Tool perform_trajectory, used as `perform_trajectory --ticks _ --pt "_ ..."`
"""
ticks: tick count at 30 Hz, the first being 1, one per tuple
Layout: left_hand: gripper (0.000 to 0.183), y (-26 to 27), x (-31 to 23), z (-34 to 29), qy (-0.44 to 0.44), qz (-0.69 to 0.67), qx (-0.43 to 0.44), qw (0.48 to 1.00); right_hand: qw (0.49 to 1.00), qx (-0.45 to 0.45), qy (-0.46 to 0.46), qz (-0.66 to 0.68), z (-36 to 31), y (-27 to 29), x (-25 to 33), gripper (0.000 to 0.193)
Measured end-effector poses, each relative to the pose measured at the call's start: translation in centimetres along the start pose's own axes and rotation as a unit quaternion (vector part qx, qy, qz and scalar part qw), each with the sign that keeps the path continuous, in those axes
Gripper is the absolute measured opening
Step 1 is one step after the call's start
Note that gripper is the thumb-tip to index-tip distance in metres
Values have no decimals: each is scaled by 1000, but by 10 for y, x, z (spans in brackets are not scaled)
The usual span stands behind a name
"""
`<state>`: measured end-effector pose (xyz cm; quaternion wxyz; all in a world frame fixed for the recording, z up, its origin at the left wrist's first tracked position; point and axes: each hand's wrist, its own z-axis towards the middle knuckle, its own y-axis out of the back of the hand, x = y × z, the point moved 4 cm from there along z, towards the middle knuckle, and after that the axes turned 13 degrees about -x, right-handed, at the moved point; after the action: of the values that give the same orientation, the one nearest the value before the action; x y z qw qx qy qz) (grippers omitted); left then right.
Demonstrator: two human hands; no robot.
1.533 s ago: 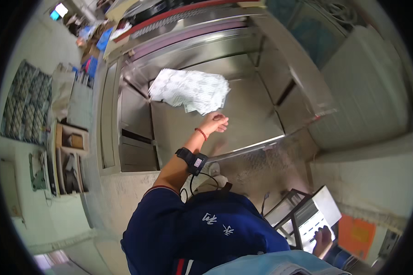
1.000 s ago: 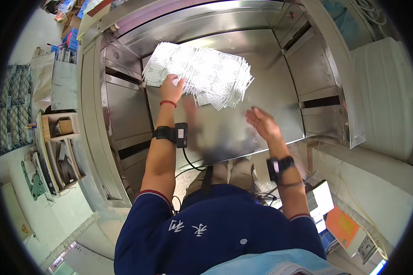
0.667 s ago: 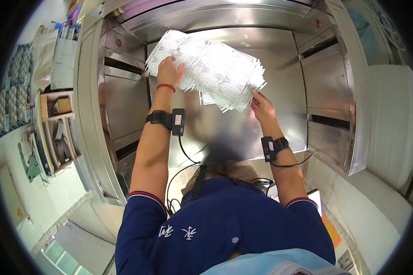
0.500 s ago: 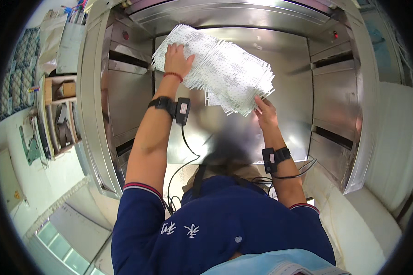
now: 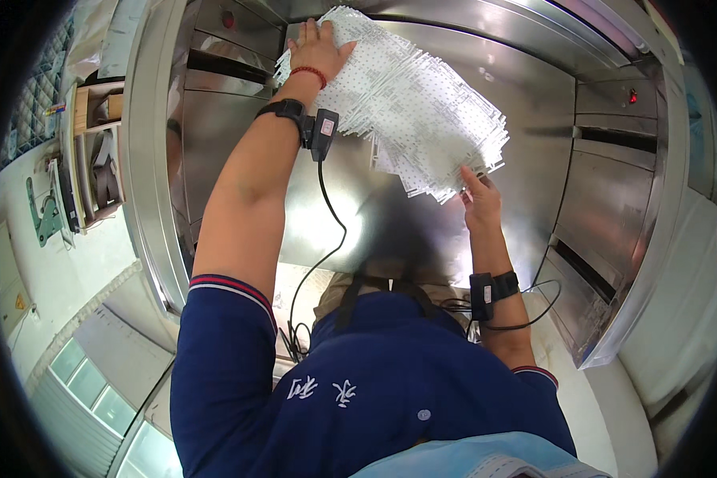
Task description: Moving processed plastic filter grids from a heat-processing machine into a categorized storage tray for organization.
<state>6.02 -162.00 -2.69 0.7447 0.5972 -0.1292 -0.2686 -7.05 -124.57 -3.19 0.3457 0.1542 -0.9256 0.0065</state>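
The left hand (image 5: 319,57) is lying open and flat on the white sheets (image 5: 422,111), probably for steadying them. The right hand (image 5: 482,197) is pinching their near right edge. The sheets are resting on the metal surface (image 5: 526,215).

I have on a dark blue shirt (image 5: 374,342) with short sleeves (image 5: 223,350), and the ends have thin red and white stripes (image 5: 235,288). On my front are two white marks (image 5: 344,393) (they look like tiny drawings) and a round, pale button (image 5: 424,415). Next to my left hand (image 5: 317,56) is a red bracelet (image 5: 311,74). Each arm has a black strap (image 5: 505,284) and a little black box (image 5: 324,134) with a pale sticker (image 5: 327,127). A thin black cable (image 5: 344,227) comes out of the left box. My trousers (image 5: 327,303) are tan, and my mask (image 5: 430,460) is light blue.
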Motion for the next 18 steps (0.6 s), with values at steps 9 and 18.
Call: perform_trajectory --ticks 9,18 --pt "76 -17 23 10 67 -47 -34 996 997 -35 -57 40 2 -16 -2 48" --pt "74 -25 26 12 39 -20 -77 996 995 -18 -90 -28 7 -30 6 42"
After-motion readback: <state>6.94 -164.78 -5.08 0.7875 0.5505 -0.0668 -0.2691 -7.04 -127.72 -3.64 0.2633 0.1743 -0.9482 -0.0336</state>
